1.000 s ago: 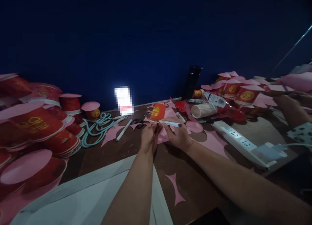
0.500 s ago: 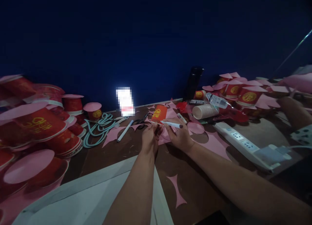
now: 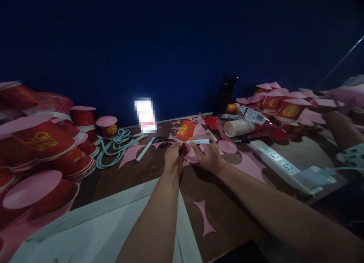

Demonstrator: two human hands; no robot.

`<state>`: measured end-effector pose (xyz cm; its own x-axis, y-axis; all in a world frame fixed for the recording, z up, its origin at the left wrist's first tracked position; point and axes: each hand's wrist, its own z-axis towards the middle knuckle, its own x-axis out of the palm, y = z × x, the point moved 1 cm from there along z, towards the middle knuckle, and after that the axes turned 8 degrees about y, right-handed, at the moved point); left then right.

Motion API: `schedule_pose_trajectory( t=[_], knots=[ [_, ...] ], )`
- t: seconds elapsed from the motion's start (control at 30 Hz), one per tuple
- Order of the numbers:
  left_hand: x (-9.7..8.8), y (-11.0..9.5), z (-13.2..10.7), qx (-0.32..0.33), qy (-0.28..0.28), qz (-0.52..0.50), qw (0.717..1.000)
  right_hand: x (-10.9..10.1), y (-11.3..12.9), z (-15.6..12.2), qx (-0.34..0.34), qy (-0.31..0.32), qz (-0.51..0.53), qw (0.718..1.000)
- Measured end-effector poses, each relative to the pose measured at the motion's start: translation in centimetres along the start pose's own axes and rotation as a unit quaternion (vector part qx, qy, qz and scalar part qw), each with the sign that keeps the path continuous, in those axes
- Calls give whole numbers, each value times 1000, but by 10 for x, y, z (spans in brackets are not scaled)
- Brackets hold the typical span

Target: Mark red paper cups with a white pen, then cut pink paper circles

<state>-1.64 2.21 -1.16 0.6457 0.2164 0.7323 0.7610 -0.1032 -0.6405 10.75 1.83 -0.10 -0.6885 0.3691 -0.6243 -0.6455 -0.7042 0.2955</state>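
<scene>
Holding a slim white marker pen [image 3: 199, 141] level, right hand [image 3: 209, 156] has its fingers closed round the barrel, tip pointing at left hand [image 3: 173, 160]. Left fingers pinch a pink cut paper piece [image 3: 192, 156] on the brown wooden table [image 3: 133, 175], probably to steady it at the tip. Red paper cup with gold print [image 3: 184, 130] lies just beyond (untouched). Counts: pens two, one held, second white pen [image 3: 145, 149] loose; black scissors [image 3: 163, 141] one; white power strip [image 3: 278, 164] one.

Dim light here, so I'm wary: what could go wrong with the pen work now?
Ink might mark the left hand, pinched against one end of the white marker pen in the right hand. The loose pink paper sheet under both hands may slip or smear.
</scene>
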Motion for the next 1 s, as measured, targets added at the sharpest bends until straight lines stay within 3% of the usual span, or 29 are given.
schedule_pose_trajectory(
  t=[0.3,0.57,1.0],
  knots=[
    [-2,0,0,15,10,8,1000,-1,2,0,0,1,8,1000],
    [-3,0,0,2,10,2,1000,0,1,-1,20,-43,-3,999],
    [-2,-2,-1,8,9,9,1000,3,2,-1,-3,-26,-22,999]
  ],
)
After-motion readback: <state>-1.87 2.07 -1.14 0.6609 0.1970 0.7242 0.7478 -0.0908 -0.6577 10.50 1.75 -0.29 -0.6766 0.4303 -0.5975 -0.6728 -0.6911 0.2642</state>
